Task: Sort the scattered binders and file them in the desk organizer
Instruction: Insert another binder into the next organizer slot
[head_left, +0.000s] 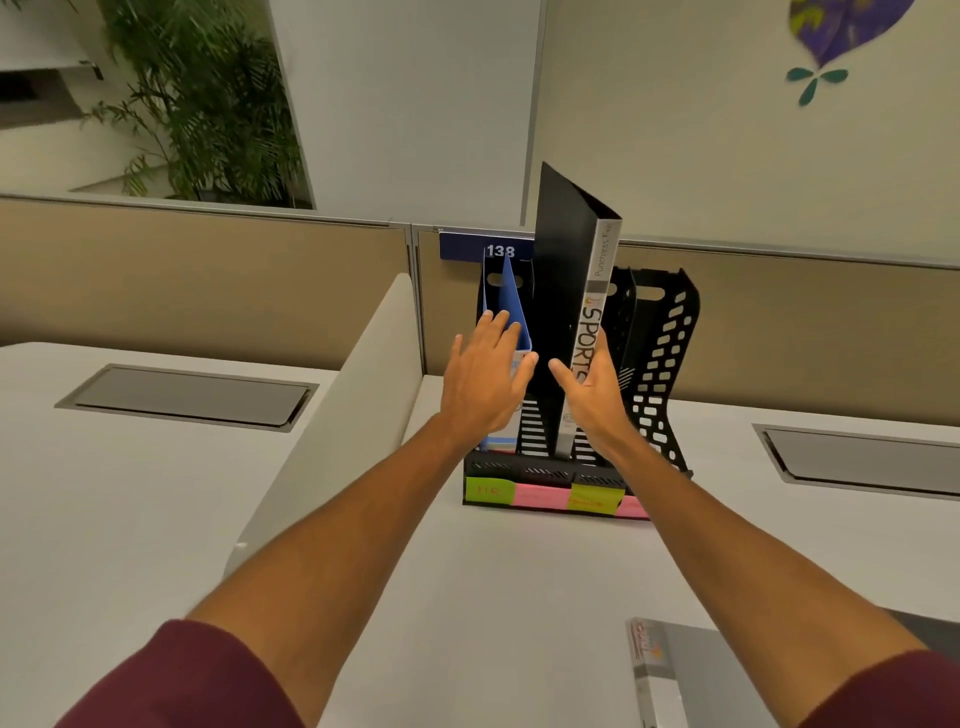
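Both my arms reach far. My right hand (592, 395) grips the black binder (566, 312), standing upright in the desk organizer (665, 358), spine facing me. My left hand (480, 382) rests open-fingered against the blue binder (511, 306).

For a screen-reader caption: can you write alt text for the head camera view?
A person's right hand steadies a tall black binder with a SPORTS spine label standing in a black perforated desk organizer, while the left hand rests open against a blue folder in the leftmost slot. A grey binder lies on the white desk.
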